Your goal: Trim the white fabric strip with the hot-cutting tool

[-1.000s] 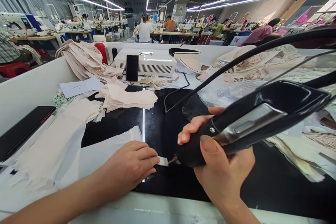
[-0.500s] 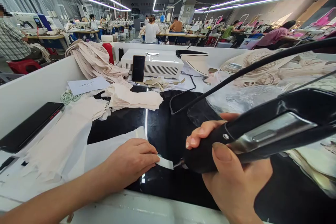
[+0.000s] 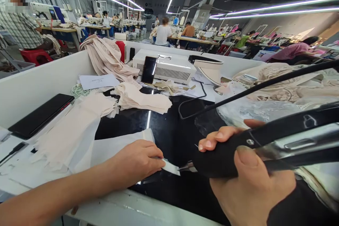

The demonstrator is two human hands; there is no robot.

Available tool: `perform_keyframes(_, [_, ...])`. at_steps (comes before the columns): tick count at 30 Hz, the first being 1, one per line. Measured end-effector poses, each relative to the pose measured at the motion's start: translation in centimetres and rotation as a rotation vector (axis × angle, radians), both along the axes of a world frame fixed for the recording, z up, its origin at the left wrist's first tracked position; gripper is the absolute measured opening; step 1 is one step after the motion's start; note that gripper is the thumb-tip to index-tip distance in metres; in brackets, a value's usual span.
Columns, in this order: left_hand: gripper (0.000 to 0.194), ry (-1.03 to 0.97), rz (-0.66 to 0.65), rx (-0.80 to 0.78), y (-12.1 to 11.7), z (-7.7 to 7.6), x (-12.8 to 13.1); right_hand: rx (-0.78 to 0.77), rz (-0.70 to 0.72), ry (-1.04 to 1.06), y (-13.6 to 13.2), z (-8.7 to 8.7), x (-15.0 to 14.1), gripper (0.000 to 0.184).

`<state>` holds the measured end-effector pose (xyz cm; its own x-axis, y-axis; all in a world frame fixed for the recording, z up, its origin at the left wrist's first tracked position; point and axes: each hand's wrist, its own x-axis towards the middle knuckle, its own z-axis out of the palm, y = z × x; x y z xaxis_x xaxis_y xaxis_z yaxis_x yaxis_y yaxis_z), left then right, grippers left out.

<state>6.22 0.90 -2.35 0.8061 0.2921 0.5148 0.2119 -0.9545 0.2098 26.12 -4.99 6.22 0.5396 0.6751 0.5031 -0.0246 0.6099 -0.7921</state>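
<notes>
My right hand (image 3: 246, 180) is wrapped round the black handle of a corded cutting tool (image 3: 265, 144). The tool's small metal tip points left and touches a narrow white strip (image 3: 171, 166) on the glossy black table top (image 3: 172, 134). My left hand (image 3: 136, 162) lies on a white sheet (image 3: 111, 148), and its bent fingertips press down the strip's left end. A black cable (image 3: 265, 85) runs from the tool up to the right.
A stack of beige fabric pieces (image 3: 143, 99) and a white box machine (image 3: 166, 66) with a phone (image 3: 149, 69) leaning on it stand behind. Another phone (image 3: 39, 116) lies at the left. Lace and clear plastic (image 3: 265, 109) fill the right. Other people work at far tables.
The view has shifted so everything sits further right and lower. My right hand and the tool have come closer to the camera; the tip stays at the strip under my left fingers.
</notes>
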Motion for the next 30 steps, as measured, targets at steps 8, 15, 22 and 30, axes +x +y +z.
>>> perform_keyframes(8, [0.013,0.030,-0.019,0.005,0.1,-0.5,0.2,0.055,0.035,0.023,2.0,-0.4,-1.6,0.040])
perform_keyframes(15, [0.014,0.008,-0.020,0.007,0.0,-0.9,0.3,0.054,0.047,0.032,2.3,-0.5,-2.0,0.043])
perform_keyframes(22, [0.014,0.032,-0.016,0.008,0.0,-0.9,0.4,0.050,0.040,0.024,2.1,-0.3,-1.8,0.039])
perform_keyframes(30, [0.015,0.036,-0.010,0.020,0.0,-0.5,0.2,0.040,-0.047,0.026,1.3,-0.4,-0.6,0.044])
